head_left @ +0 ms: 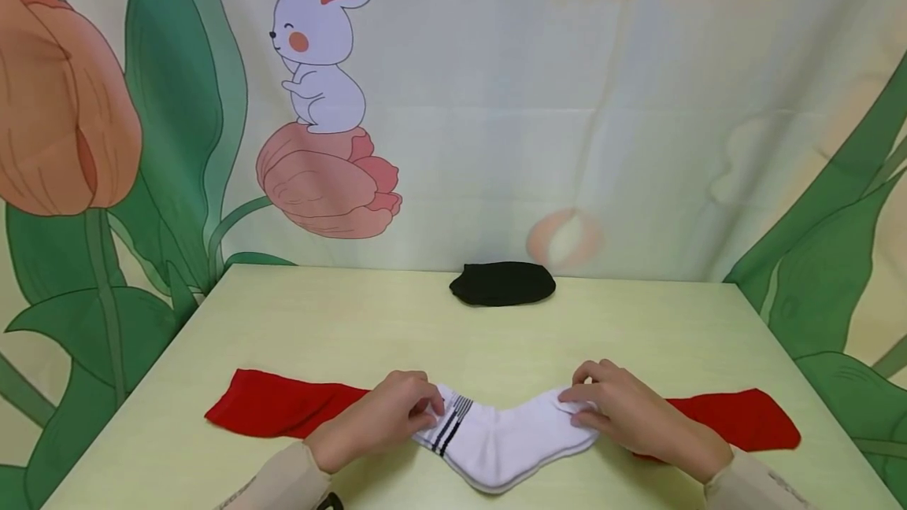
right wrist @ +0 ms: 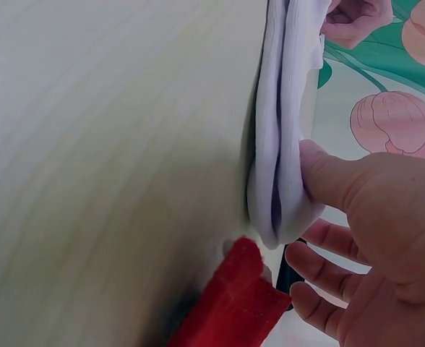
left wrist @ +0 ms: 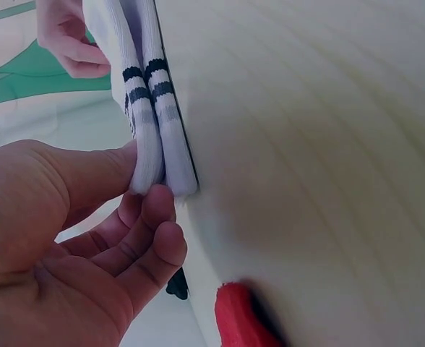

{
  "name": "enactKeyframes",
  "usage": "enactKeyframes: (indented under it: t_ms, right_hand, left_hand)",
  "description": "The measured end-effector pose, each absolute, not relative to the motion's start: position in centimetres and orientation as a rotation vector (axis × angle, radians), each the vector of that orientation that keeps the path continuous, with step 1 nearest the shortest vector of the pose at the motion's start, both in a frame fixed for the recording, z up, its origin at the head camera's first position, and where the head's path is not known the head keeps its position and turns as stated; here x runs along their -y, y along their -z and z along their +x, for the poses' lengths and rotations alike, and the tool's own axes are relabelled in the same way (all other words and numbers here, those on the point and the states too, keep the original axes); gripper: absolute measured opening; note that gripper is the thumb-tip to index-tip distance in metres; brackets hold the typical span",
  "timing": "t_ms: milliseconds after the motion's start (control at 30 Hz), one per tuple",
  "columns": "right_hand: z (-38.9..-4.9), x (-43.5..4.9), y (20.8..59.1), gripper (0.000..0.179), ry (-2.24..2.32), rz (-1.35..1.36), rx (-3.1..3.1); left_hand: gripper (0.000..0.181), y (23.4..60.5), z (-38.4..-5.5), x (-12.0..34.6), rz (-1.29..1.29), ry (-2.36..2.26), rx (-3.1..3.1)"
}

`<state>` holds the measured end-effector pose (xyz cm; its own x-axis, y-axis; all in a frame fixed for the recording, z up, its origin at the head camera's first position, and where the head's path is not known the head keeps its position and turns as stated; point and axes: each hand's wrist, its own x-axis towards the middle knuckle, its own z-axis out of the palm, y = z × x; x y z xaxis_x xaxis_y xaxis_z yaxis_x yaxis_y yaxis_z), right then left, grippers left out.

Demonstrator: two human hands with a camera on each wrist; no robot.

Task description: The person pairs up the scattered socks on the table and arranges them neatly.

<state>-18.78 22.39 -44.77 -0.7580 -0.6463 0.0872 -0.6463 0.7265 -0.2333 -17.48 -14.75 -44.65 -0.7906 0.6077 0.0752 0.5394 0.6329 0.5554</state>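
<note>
Two white socks (head_left: 506, 443) lie stacked one on the other at the front middle of the table, bent at the heel towards me. Dark stripes ring their cuffs on the left. My left hand (head_left: 388, 415) pinches the cuff end between thumb and fingers; in the left wrist view the thumb presses the upper sock (left wrist: 146, 141), whose edge sits beside the lower one. At the toe end, my right hand (head_left: 623, 408) pinches the upper layer, and the right wrist view shows its thumb (right wrist: 324, 173) against the white fabric.
A red sock (head_left: 283, 404) lies flat to the left, partly behind my left hand. Another red sock (head_left: 744, 419) extends to the right behind my right hand. A black sock (head_left: 503, 283) lies at the table's back edge, before a printed curtain (head_left: 482, 101).
</note>
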Motion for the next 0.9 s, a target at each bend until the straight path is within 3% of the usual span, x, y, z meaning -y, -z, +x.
enactKeyframes:
  t_ms: [567, 900]
  right_hand:
    - [-18.4, -22.1, 44.4, 0.036, 0.374, -1.068, -2.965]
    - [-17.5, -20.7, 43.8, 0.028, 0.538, -1.241, -2.928]
  left_hand:
    - [0.011, 44.5, -17.2, 14.9, 0.958, -0.859, -2.771]
    - [0.015, 43.5, -16.4, 14.0, 0.974, -0.92, -2.744]
